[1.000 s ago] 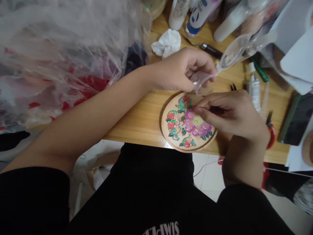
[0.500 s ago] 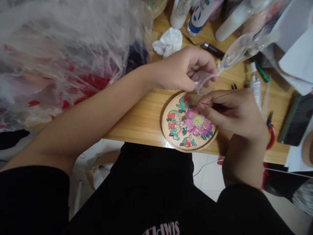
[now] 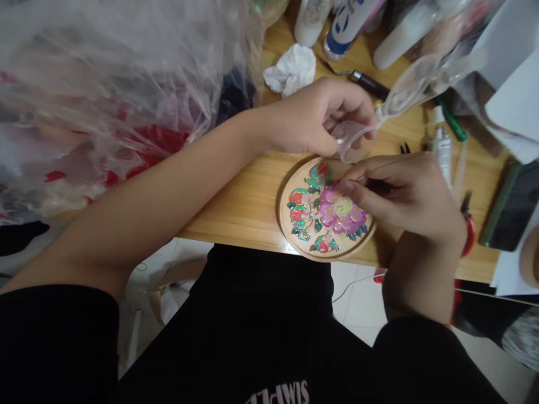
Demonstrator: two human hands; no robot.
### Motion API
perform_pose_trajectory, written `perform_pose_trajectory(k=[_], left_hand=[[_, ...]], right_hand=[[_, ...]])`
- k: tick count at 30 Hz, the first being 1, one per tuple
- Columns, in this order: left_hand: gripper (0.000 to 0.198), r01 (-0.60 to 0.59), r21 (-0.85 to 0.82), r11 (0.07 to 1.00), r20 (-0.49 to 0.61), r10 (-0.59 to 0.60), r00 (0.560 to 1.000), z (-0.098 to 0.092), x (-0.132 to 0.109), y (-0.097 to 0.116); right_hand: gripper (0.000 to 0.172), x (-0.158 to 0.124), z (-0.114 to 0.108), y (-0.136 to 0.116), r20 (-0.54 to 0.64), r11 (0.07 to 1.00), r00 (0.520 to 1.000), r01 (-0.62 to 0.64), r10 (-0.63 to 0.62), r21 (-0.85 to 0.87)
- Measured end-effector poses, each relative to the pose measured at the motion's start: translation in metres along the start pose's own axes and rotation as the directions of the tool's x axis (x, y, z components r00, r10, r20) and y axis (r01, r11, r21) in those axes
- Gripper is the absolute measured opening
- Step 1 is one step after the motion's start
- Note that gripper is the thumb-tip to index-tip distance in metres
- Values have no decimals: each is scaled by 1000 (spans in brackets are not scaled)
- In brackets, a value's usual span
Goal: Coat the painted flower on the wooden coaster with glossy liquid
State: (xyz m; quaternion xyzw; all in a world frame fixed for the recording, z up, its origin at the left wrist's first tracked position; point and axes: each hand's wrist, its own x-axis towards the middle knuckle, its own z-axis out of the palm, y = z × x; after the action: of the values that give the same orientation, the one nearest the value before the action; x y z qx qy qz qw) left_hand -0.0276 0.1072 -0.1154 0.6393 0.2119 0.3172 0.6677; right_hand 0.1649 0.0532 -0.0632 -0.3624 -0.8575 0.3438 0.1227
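Note:
My left hand (image 3: 309, 118) is closed on a small clear plastic cup (image 3: 351, 140), tilted above the far rim of a round wooden plaque (image 3: 290, 233). Raised gold outlines on the plaque enclose a pink-purple flower (image 3: 342, 216), red fruits (image 3: 297, 196) and blue-green leaves. Over the plaque's right side, my right hand (image 3: 406, 193) pinches a thin golden-brown stick (image 3: 389, 163), whose shaft runs back across the hand. Its lower tip is hidden by my fingers. I cannot make out what the cup holds.
Crumpled tissue (image 3: 292, 70), a dark-handled tool (image 3: 370, 84) and bottles (image 3: 311, 22) stand or lie beyond my hands. More clear plastic ware (image 3: 410, 87) is at the back right. Red-handled pliers (image 3: 468, 233) and a phone (image 3: 507, 207) lie rightward; plastic bags (image 3: 126, 84) fill the left.
Both hands keep almost the same pose over the plaque. My right hand has shifted very slightly to the right, and the view has moved a little.

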Motion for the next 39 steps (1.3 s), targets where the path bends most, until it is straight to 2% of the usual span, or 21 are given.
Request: perform_pose_trajectory(k=[9,18,24,33,39], left_hand=[[37,-19,-7,1000,0,19,1000,0,1,0],[39,37,-44,998,-30,-38,999,3,2,5],[36,17,38,999,-20,-16,1000,0,0,1],[35,18,33,999,-21,-17,1000,1,1,2],[36,33,59,998,-9,-32,999,0,0,3]], right_hand=[[17,0,0,-1,7,1000,1000,12,-12,-4],[15,0,0,-1,14,1000,1000,22,-22,-6],[15,0,1,0,13,999,999,44,-43,-28],[16,-1,1,-2,-11,999,1000,-1,0,-51],[17,-3,2,-3,-74,999,996,-42,40,-28]])
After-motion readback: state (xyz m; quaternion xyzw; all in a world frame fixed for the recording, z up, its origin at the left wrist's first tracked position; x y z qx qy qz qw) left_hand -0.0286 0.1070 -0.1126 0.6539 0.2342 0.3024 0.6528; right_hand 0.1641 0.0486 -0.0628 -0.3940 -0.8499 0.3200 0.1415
